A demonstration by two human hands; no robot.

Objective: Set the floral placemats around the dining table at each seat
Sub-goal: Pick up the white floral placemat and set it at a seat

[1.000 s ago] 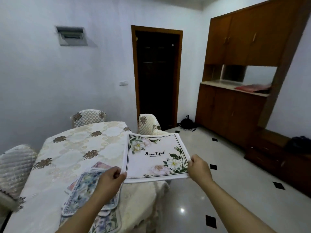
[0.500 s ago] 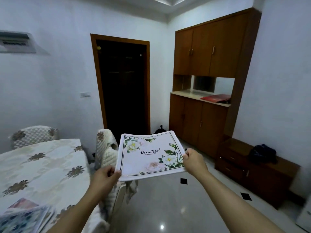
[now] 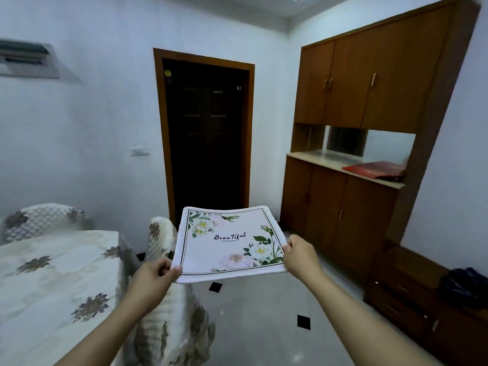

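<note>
Dim, bluish indoor light — soft focus, edges bowed.

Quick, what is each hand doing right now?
Left hand: closed on the near left corner of the white floral "Beautiful" placemat.
Right hand: closed on its right edge.

Placemat [image 3: 229, 245]: matt, soft cloth-like sheet, printed. Tablecloth [image 3: 52, 276]: woven, slight sheen. Chair cover [image 3: 169, 307]: quilted fabric. Cabinet [image 3: 351, 128]: smooth wood. Floor [image 3: 264, 326]: glossy tile.

Open tiled floor [image 3: 264, 326] lay ahead toward the doorway [image 3: 208, 138], covered chair [image 3: 169, 286] crowded the table [image 3: 52, 286] edge on the left, wooden cabinets [image 3: 343, 207] walled the right
</note>
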